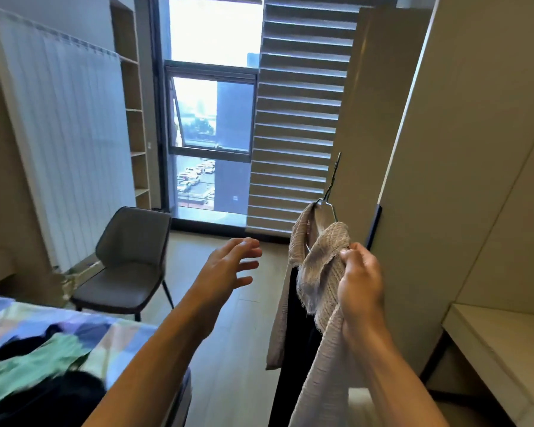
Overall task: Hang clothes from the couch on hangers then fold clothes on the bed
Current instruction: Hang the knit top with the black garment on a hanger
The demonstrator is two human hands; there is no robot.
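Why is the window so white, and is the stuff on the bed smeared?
Head view: daylight overexposes the window, leaving the room dimmer; the green garment on the bed is motion-blurred; the wide lens bows the wardrobe edge; the right hand gripping the beige garment looks sharp.

Your bed holds a green garment with dark clothes touching it; beyond the bed stands a chair.

A bed is set at the near left, with clothes laid on it. A chair is placed beyond it, before the far window. At the right, a garment is draped on a hanger before a wardrobe. A tabletop is set at the near right.
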